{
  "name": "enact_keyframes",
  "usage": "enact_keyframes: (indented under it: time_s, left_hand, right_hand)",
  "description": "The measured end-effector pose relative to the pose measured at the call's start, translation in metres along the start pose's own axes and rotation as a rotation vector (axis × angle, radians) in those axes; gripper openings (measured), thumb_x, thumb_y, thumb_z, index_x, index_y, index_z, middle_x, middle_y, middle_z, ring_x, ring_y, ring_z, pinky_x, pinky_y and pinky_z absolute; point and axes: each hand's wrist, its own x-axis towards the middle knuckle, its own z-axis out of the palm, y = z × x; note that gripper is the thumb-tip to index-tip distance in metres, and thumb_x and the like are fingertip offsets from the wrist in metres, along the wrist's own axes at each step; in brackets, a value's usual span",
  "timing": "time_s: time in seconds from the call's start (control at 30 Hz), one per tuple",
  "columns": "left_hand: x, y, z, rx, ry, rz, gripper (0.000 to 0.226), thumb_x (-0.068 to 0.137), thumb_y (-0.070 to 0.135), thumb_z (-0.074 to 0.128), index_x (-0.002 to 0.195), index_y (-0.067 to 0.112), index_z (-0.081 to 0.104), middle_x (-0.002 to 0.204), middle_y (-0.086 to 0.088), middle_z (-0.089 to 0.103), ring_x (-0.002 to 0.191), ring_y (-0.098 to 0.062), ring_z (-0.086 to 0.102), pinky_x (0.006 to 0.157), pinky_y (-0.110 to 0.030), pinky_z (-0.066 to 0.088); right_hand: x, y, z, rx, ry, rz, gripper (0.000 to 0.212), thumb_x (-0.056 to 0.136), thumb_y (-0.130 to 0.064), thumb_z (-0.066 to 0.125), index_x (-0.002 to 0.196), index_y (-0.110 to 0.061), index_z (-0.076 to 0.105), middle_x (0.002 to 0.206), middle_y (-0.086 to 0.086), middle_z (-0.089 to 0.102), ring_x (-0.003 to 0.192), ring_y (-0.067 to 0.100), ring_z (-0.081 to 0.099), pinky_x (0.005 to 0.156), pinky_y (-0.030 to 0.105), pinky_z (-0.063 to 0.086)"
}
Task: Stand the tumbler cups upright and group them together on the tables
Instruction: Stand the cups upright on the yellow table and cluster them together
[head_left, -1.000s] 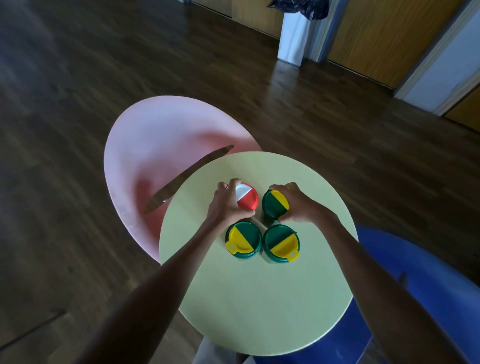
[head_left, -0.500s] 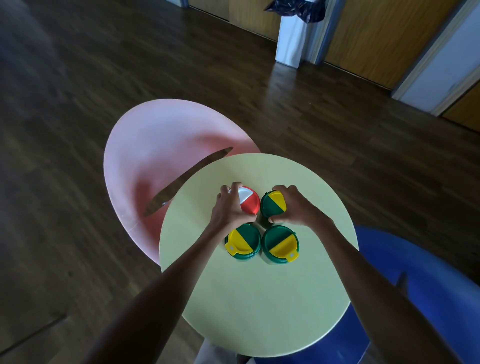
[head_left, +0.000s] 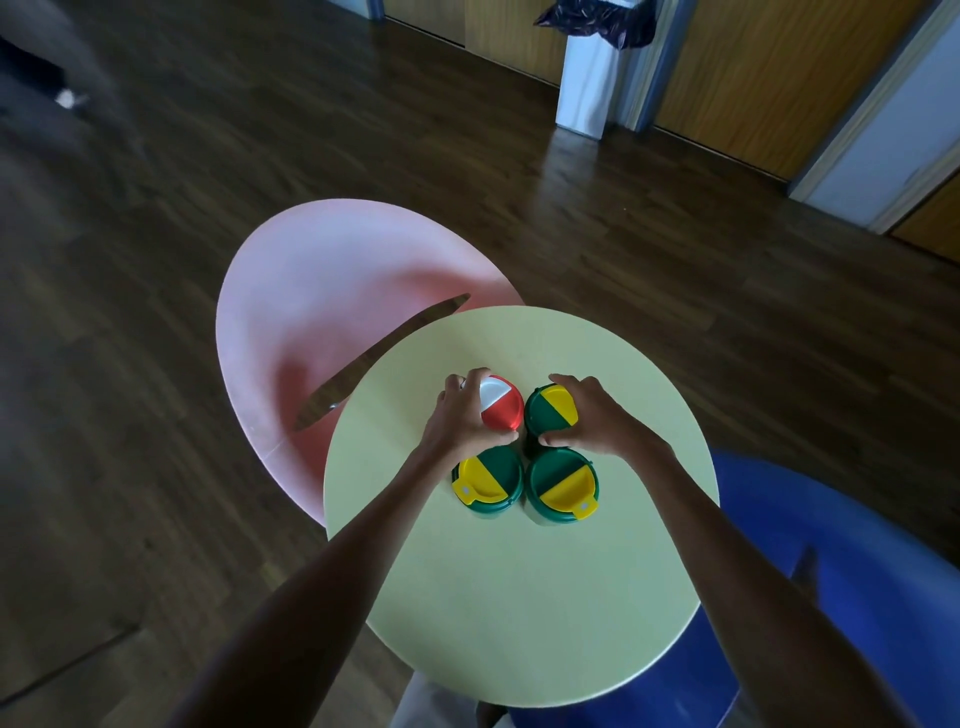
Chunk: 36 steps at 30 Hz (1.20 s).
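Upright on the green table (head_left: 519, 597), beyond two lidded cups (head_left: 524, 483): red cup (head_left: 501, 410) wrapped in left hand (head_left: 460, 423), green cup (head_left: 548, 413) clasped by right hand (head_left: 597, 421). Best slid inward gently, kept vertical, until touching.

Dim room, floor glare, perhaps blurred edges

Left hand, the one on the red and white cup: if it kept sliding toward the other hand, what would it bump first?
Probably the far green-and-yellow tumbler that the right hand holds; it stands close beside the red-and-white tumbler in the left hand's grip.
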Motion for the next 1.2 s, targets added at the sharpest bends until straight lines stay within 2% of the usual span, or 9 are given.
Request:
enact_keyframes:
  time_s: [0.13,0.27,0.33,0.4,0.47,0.53,0.73,0.9,1.2]
  left_hand:
    - [-0.010,-0.009,-0.002,-0.082,0.034,0.056,0.085,0.069,0.055,0.068,0.140,0.025,0.031,0.134,-0.007,0.044,0.125,-0.024,0.041,0.091,-0.037,0.047]
    - [-0.050,-0.019,0.003,-0.264,0.278,0.173,0.063,0.078,0.040,0.065,0.132,0.017,0.044,0.126,0.004,0.050,0.117,-0.010,0.042,0.092,-0.006,0.031]
    - [-0.076,-0.026,0.011,-0.332,0.344,0.137,0.066,0.076,0.037,0.069,0.133,0.017,0.043,0.123,0.011,0.043,0.116,-0.005,0.041,0.090,-0.001,0.030]
    - [-0.095,-0.037,0.022,-0.329,0.311,0.106,0.078,0.070,0.045,0.071,0.136,0.019,0.040,0.125,0.014,0.040,0.118,-0.004,0.041,0.092,-0.005,0.032]
    - [-0.106,-0.044,0.031,-0.307,0.236,0.108,0.088,0.064,0.050,0.073,0.138,0.021,0.036,0.128,0.014,0.037,0.122,-0.003,0.040,0.093,-0.008,0.033]
    - [-0.110,-0.045,0.036,-0.310,0.164,0.120,0.093,0.063,0.048,0.077,0.140,0.025,0.032,0.132,0.015,0.037,0.124,-0.001,0.038,0.094,-0.008,0.034]
    - [-0.107,-0.043,0.040,-0.370,0.178,0.081,0.084,0.065,0.035,0.083,0.136,0.023,0.039,0.131,0.007,0.052,0.117,-0.005,0.049,0.095,-0.028,0.048]
    - [-0.110,-0.043,0.043,-0.376,0.240,0.063,0.080,0.063,0.034,0.085,0.130,0.025,0.042,0.123,0.013,0.054,0.112,-0.003,0.051,0.092,-0.024,0.049]
    - [-0.107,-0.045,0.043,-0.363,0.258,0.049,0.083,0.061,0.038,0.086,0.130,0.025,0.042,0.123,0.013,0.053,0.111,-0.005,0.052,0.091,-0.029,0.051]
  right_hand:
    - [-0.009,0.004,0.000,0.135,0.059,0.024,0.084,0.081,-0.045,0.068,0.148,-0.030,0.020,0.142,0.012,0.033,0.126,0.030,0.044,0.098,0.040,0.042]
    - [-0.043,0.017,0.018,0.266,0.388,0.066,0.069,0.083,-0.051,0.062,0.140,-0.025,0.033,0.138,0.005,0.039,0.124,0.021,0.044,0.094,0.041,0.045]
    - [-0.067,0.022,0.038,0.367,0.523,0.079,0.068,0.079,-0.051,0.067,0.134,-0.022,0.039,0.131,0.003,0.043,0.117,0.018,0.046,0.089,0.039,0.047]
    - [-0.086,0.026,0.060,0.423,0.500,0.103,0.080,0.071,-0.056,0.072,0.134,-0.020,0.038,0.129,0.000,0.043,0.113,0.014,0.046,0.088,0.038,0.048]
    - [-0.097,0.028,0.076,0.439,0.390,0.126,0.098,0.057,-0.065,0.071,0.136,-0.022,0.034,0.130,-0.006,0.039,0.115,0.010,0.045,0.090,0.039,0.049]
    - [-0.101,0.031,0.086,0.430,0.307,0.120,0.105,0.052,-0.066,0.072,0.138,-0.025,0.030,0.135,-0.009,0.037,0.118,0.009,0.045,0.094,0.040,0.050]
    - [-0.096,0.033,0.093,0.457,0.315,0.047,0.089,0.067,-0.039,0.082,0.138,-0.022,0.030,0.136,-0.002,0.045,0.117,0.014,0.049,0.092,0.041,0.053]
    - [-0.094,0.035,0.091,0.469,0.285,0.007,0.088,0.066,-0.039,0.082,0.137,-0.024,0.032,0.135,-0.003,0.045,0.118,0.015,0.049,0.090,0.036,0.055]
    - [-0.092,0.035,0.093,0.560,0.302,0.013,0.086,0.066,-0.030,0.084,0.136,-0.023,0.035,0.132,-0.003,0.046,0.115,0.014,0.051,0.090,0.029,0.055]
